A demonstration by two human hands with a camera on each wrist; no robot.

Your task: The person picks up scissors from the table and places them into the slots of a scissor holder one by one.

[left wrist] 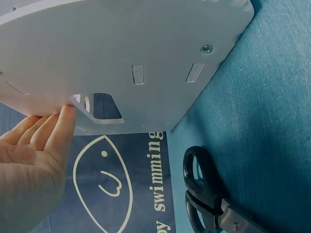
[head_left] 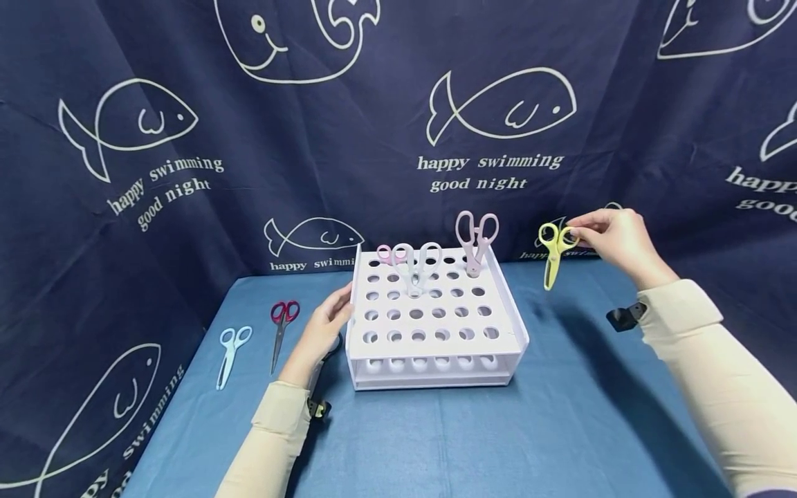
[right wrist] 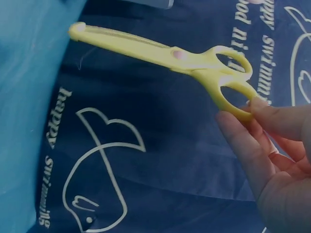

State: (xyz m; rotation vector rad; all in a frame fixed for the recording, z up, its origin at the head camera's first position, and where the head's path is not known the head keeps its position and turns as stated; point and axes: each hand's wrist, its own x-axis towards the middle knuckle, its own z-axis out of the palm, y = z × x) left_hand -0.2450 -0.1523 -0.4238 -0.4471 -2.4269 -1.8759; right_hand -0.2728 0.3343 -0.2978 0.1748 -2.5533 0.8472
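Note:
My right hand (head_left: 616, 238) pinches one handle loop of the yellow scissors (right wrist: 160, 53), whose blades point down above the table, to the right of the white rack (head_left: 405, 349). The fairly straight fingers of my left hand (left wrist: 39, 150) touch the rack's left side panel, near its cut-out. Upright in the rack's holes stand mauve scissors (head_left: 476, 242) at the back right, pale grey-blue scissors (head_left: 416, 270) near the middle and pink-handled scissors (head_left: 385, 254) behind them. Black-handled scissors (left wrist: 206, 189) lie beside the rack's left side, mostly hidden by my left arm in the head view.
Left of my left arm, light blue scissors (head_left: 230, 353) and red-handled scissors (head_left: 283, 328) lie on the blue table cloth (head_left: 436, 443). A dark blue curtain (head_left: 349, 152) with fish drawings and lettering hangs right behind the table.

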